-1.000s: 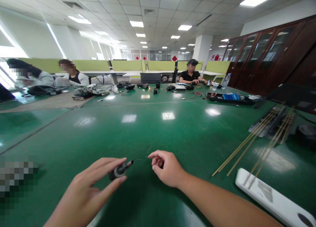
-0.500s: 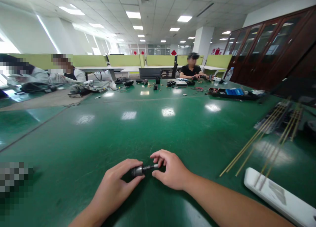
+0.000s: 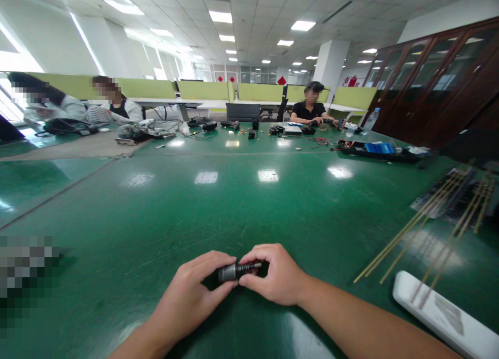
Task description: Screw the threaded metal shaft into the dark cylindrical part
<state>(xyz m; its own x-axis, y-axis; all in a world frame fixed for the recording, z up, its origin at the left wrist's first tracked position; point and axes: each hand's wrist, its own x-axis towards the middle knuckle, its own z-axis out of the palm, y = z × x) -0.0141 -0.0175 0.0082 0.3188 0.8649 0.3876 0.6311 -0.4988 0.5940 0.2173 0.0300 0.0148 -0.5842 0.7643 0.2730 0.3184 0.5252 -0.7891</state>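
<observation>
One metal cylinder (image 3: 227,273) is gripped by our left hand (image 3: 189,286); around its ribbed shaft (image 3: 249,267), our right hand (image 3: 284,277) has fingers (image 3: 255,253) curled, whether gripping we cannot tell.

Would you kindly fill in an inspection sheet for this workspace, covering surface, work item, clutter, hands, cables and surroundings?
Surface: green tabletop, glossy, with fine scratches.
Work item: black-and-silver part with a narrow shaft, held roughly sideways.
Clutter: yellow rods and a white object at right; black tray and small devices farther off.
Hands: left hand grips the part's wide body; right hand is at the narrow shaft, exact contact unclear.
Cables: red wires and thin cables toward the far side.
Surroundings: three people, wooden cabinets at right, yellow-green partitions behind.
</observation>
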